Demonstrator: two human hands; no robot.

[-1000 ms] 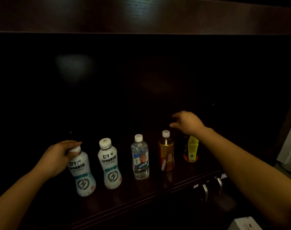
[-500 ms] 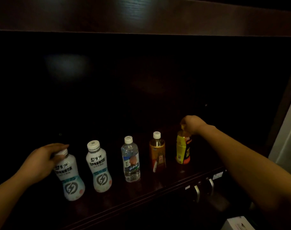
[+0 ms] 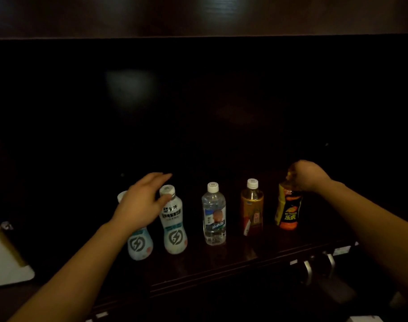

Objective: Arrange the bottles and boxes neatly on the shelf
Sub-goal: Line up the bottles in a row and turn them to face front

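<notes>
— Looking down at the dark wooden shelf point(image 3: 221, 259), we count five bottles standing upright in one row along its front. Where do we begin?

— With the clear plastic water bottle point(image 3: 213, 214), white-capped, in the middle of the row. At its 9 o'clock stands a white waisted bottle with a lightning mark point(image 3: 174, 221), and further out at 9 o'clock its twin, the end white bottle point(image 3: 139, 245), close beside it.

— And at 3 o'clock?

— First the amber tea bottle with a white cap point(image 3: 251, 210), then the yellow-and-orange plastic bottle with a dark label point(image 3: 287, 210), which ends the row.

— How do our hands lie?

— Our left hand point(image 3: 142, 201) comes in from 7 o'clock and hangs over the end white bottle, hiding its shoulder. The fingers are straight and point towards 1 o'clock, grasping nothing. The thumb lies at the neck of the neighbouring white bottle, just under the cap; we cannot tell whether it touches.

— And the other?

— Our right hand point(image 3: 308, 175) reaches in from 4 o'clock, its fingers curled round the top of the yellow-and-orange bottle, so the cap is hidden. The bottle's base rests on the shelf.

— Anything else?

— Metal drawer handles point(image 3: 308, 273) below the shelf edge at 5 o'clock, and a pale flat box point(image 3: 5, 259) at 8 o'clock.
</notes>
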